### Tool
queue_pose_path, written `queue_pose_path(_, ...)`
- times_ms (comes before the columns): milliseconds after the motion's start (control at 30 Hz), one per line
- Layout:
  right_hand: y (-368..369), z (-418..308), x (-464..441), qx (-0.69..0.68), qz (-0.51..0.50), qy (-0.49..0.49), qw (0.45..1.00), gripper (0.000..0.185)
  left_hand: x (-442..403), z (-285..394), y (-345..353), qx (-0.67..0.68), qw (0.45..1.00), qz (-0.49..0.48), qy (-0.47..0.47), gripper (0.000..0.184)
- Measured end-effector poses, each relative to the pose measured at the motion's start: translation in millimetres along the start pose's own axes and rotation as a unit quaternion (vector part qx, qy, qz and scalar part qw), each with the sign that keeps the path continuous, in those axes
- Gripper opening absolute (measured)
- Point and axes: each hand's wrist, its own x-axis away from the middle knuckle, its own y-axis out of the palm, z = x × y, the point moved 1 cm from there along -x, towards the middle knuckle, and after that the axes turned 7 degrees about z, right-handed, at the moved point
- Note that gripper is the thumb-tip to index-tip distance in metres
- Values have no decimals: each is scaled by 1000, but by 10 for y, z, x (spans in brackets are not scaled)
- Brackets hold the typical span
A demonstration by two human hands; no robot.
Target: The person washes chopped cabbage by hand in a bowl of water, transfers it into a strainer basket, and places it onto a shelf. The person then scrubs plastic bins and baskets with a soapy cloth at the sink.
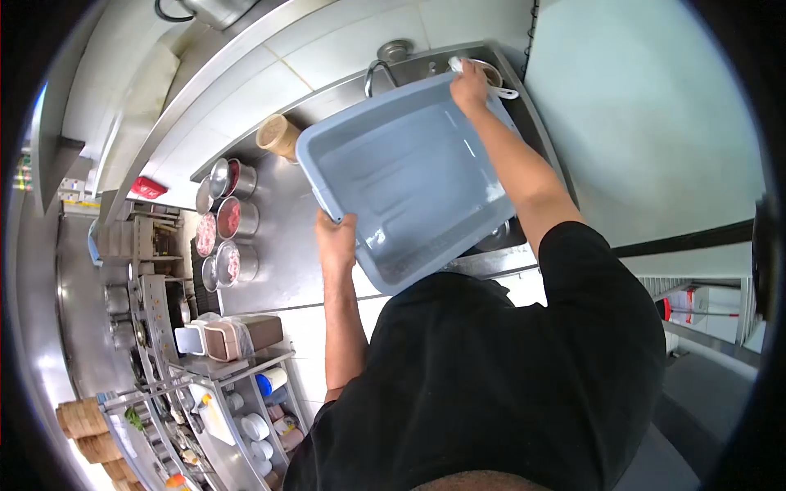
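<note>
A large grey-blue plastic tub (409, 172) is tilted over the sink (540, 139), its hollow side facing me. Wet, shiny patches show on its inside. My left hand (336, 241) is closed on the tub's left rim, thumb on the inner side. At the far right corner, my right hand (469, 88) is closed over the rim. Something small and white (456, 64) shows at its fingertips; I cannot tell what it is. Behind the tub are the curved faucet (372, 75) and, by my right hand, a bowl-like vessel with a white handle (506, 93).
Several metal pots (237, 217), some with red or pink contents, stand on the steel counter (282, 237) at left. A tan container (278, 137) is near the wall. Lower left, a wheeled-looking steel rack (254, 360) carries brown bins (246, 337). A pale panel (647, 123) rises at right.
</note>
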Motion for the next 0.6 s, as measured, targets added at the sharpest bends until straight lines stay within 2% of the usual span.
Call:
queue_pose_path(33,117,-64,99,-21,-15,25,999,43,-17,4,-22,-6,1000,-9,-13,35)
queue_pose_path(100,182,-477,400,-42,34,-41,998,42,-57,20,-22,9,999,-28,-23,36)
queue_pose_path(167,-44,-1097,659,-171,-16,-121,978,43,-50,19,-12,44,998,-45,-19,36)
queue_pose_path(200,-222,-1464,793,-213,-41,-129,968,44,-40,2,-3,56,998,-36,-12,35)
queue_pose_path(233,-386,-1814,943,-231,-50,-135,962,45,-40,-8,20,66,997,-29,-4,33)
queue_pose_path(333,-730,-2512,1099,-304,-127,-236,914,52,-42,27,69,71,997,-27,5,34)
queue_pose_path(500,-844,-2738,1333,-470,-257,-250,807,50,-30,52,-21,72,995,-62,-5,36)
queue_pose_path(600,-1092,-2583,1608,-453,-332,-258,786,48,-62,1,-125,277,948,-149,-53,37)
